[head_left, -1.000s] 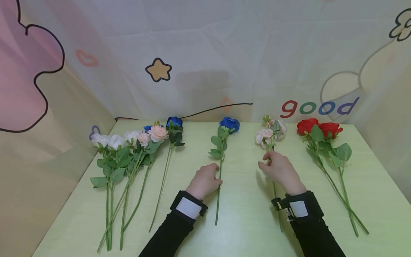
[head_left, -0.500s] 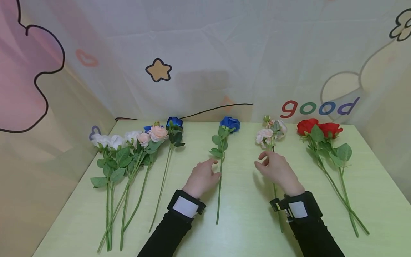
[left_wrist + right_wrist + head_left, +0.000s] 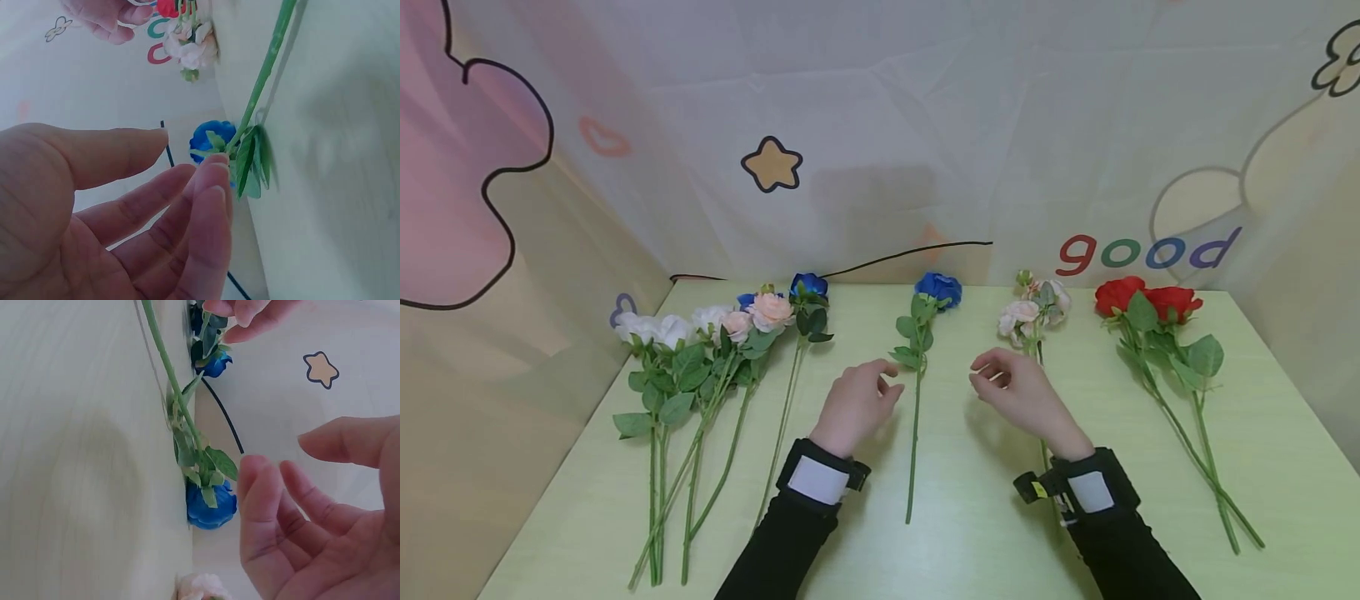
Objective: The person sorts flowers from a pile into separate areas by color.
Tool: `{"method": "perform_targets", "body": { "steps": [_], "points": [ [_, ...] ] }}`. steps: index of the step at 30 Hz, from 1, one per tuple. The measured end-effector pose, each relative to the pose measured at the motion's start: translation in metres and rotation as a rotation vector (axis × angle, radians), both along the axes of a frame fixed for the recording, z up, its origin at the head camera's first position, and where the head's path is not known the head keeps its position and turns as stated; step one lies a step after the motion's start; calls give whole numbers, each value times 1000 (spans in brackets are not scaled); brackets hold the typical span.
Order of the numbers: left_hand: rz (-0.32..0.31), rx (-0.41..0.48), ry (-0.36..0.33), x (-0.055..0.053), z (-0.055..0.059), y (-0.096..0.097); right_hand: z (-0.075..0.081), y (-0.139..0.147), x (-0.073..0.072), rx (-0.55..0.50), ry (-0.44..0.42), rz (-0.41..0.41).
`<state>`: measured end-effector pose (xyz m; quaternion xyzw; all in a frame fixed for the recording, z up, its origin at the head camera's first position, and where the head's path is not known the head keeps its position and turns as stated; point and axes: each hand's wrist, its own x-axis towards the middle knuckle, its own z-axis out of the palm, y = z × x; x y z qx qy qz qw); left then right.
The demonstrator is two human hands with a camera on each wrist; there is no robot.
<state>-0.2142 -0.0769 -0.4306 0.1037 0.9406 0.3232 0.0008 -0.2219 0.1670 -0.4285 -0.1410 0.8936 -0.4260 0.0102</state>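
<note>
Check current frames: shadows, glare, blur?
Head: left hand and right hand cast soft shadows on the table, faint sheen on its near part, no obvious motion blur; left wrist: diffuse table shadow, central blue rose slightly soft; right wrist: broad diffuse table shadow, fine detail soft too.

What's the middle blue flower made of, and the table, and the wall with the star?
Blue flower: maybe matte fabric petals, thinly folded; plastic-looking stem, evenly green. Table: perhaps wood-look laminate, with faint grain and a soft shine. Wall: likely a dull printed sheet, cloth or plastic, since it creases.
</note>
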Motion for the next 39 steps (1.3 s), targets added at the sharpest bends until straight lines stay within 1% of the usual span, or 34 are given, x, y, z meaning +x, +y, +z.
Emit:
{"method": "perform_targets", "body": {
  "steps": [8,15,20,22,27,33,36,39],
  "points": [
    [50,-10,2,0,11,-13,-2,-6,0,-110,-25,1],
    [96,-39,6,0,17,-27,0,-15,2,-288,-131,35],
    [129,-56,28,3,26,-38,4,-23,4,-325,-184,35],
    [145,-54,29,4,29,-44,6,-27,5,-337,-192,37],
    [184,-54,21,6,36,-62,11,-41,8,-385,-212,60],
    [232,-80,13,10,37,-91,18,-58,9,-448,-239,83],
    [256,-82,-17,14,37,-105,20,-66,8,-525,-258,103],
    [264,-101,-49,16,37,-115,19,-77,6,-631,-305,120]
  ]
}}
